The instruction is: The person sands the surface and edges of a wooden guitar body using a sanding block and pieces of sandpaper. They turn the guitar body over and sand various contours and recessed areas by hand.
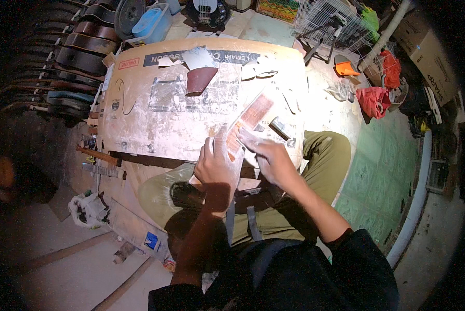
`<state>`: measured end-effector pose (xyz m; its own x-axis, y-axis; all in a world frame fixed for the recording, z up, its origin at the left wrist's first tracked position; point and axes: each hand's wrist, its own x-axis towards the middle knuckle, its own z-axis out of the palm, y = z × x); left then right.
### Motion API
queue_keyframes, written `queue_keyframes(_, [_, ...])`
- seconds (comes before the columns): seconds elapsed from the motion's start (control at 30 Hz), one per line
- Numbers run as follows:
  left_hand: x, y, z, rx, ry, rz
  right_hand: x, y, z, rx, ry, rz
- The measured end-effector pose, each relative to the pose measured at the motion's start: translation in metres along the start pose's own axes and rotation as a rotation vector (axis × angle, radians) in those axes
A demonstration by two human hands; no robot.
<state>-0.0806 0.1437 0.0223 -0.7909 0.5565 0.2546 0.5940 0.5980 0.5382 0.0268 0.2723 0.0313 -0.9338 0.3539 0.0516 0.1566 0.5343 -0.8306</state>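
Observation:
A long flat wooden piece (257,110), reddish brown and dusted white, slants across the front edge of the cardboard-covered work surface. My left hand (217,160) is closed around its near part, fingers along its left side. From the right, my right hand (271,158) presses bent fingers against the wood; whatever lies under those fingertips is hidden. Just right of the wood lies a small dark block (279,128). Farther off is a maroon sheet, like sandpaper (200,81), with a pale torn sheet (200,58) behind it.
Printed cardboard (139,122), powdered with white dust, covers the surface. Torn paper scraps (258,69) and a curved wire (124,98) lie on it. Guitar bodies (90,46) line the far left. A wire cage (326,23) and red bag (373,101) are on the right.

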Motion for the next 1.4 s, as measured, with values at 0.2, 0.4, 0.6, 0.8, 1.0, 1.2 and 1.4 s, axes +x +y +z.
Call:
queue_keyframes(0.2, [0.011,0.008,-0.017,-0.062,-0.025,-0.043,-0.004,-0.011,0.010,0.151,0.058,-0.024])
queue_keyframes(0.4, [0.006,0.014,-0.007,-0.111,0.013,0.033,0.011,0.012,0.004,-0.068,0.073,-0.066])
queue_keyframes(0.6, [0.007,0.008,-0.005,-0.082,0.001,0.021,0.011,-0.002,-0.005,-0.062,0.000,0.005])
queue_keyframes(0.8, [0.012,0.006,-0.015,-0.082,-0.006,0.007,-0.012,-0.008,0.008,0.009,0.071,-0.007])
queue_keyframes(1.0, [0.001,-0.002,-0.004,-0.258,0.006,-0.111,-0.011,-0.032,0.019,0.033,0.062,-0.033])
queue_keyframes(1.2, [-0.008,0.008,-0.004,-0.267,-0.045,-0.048,0.000,-0.029,0.005,-0.171,0.085,0.010])
queue_keyframes(1.4, [-0.007,0.010,-0.008,-0.264,-0.063,-0.047,-0.002,-0.004,0.010,-0.149,0.165,-0.074])
